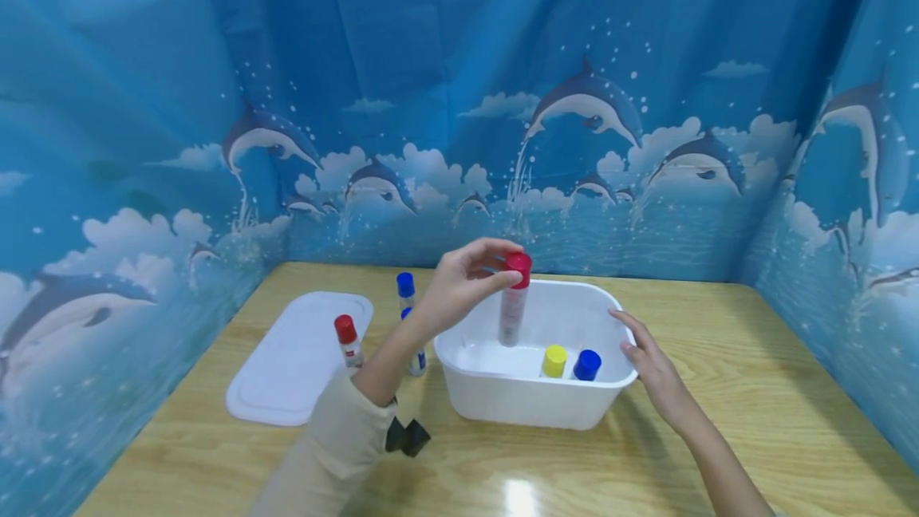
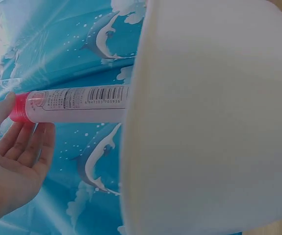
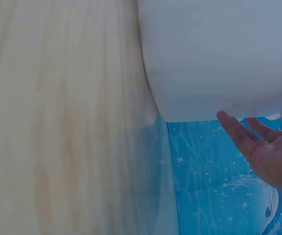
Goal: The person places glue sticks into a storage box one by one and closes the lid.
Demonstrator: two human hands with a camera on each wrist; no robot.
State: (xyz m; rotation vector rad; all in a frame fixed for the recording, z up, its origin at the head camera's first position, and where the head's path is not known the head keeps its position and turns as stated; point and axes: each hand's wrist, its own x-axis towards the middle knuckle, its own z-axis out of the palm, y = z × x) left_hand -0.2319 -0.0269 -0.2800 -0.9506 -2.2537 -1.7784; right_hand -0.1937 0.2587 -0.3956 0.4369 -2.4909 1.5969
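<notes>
My left hand (image 1: 470,286) pinches the red cap of a clear tube (image 1: 512,313), held upright with its lower end inside the white bin (image 1: 527,401). The left wrist view shows the same tube (image 2: 82,104) with printed text and a barcode, its cap between the thumb and fingers of the hand (image 2: 20,161). Inside the bin stand a yellow-capped tube (image 1: 554,361) and a blue-capped tube (image 1: 587,365). My right hand (image 1: 656,369) rests on the bin's right rim; in the right wrist view its fingers (image 3: 236,129) touch the bin's outer wall (image 3: 219,63).
A white lid (image 1: 287,365) lies on the wooden table (image 1: 718,437) at the left. A red-capped tube (image 1: 348,337) stands by it, partly behind my left forearm. Two blue-capped tubes, one (image 1: 405,287) farther back, stand left of the bin. A dolphin-printed curtain (image 1: 445,102) surrounds the table.
</notes>
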